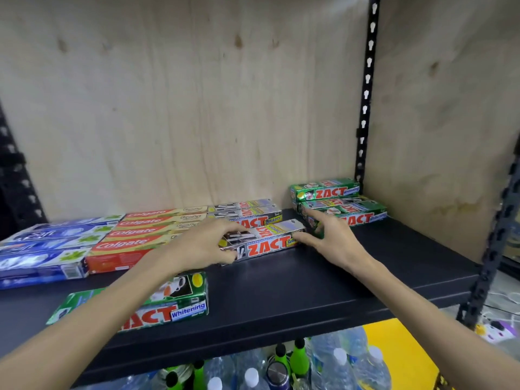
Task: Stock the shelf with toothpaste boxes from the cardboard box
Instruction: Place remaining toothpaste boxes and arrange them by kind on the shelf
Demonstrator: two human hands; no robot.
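While both arms reached over the black shelf [323, 280], the left hand [202, 246] gripped the near-left end of a silver Zact box [267, 243], its fingers curled over the top and its thumb under the front corner. The right hand [332, 237] lay at the box's right end with fingers spread; its thumb pressed the end of the box, and its index finger stretched toward the green stack [337, 204] just behind. Whether that fingertip touched the stack could not be told.

The silver box lay flat in the middle of the shelf, in front of more silver Zact boxes [247, 211] that ran back to the plywood wall [197, 108]. Left of them sat a row of red Colgate boxes [135, 235], touching side by side, and further left a row of blue boxes [47, 249]. The green stack stood in the back right corner, against the black slotted upright [365, 94].

Near the front edge of the shelf, well apart from the rows, a single green Zact Whitening box [180, 302] lay flat, partly under the left forearm.

Below the shelf stood clear bottles [337, 361] with white caps, some green bottles [298, 356] with black caps, and a dark metal-topped flask [277, 372]. A yellow surface [399, 347] showed at lower right, beside a power strip [495, 330] on the floor.

The cardboard box was out of view.
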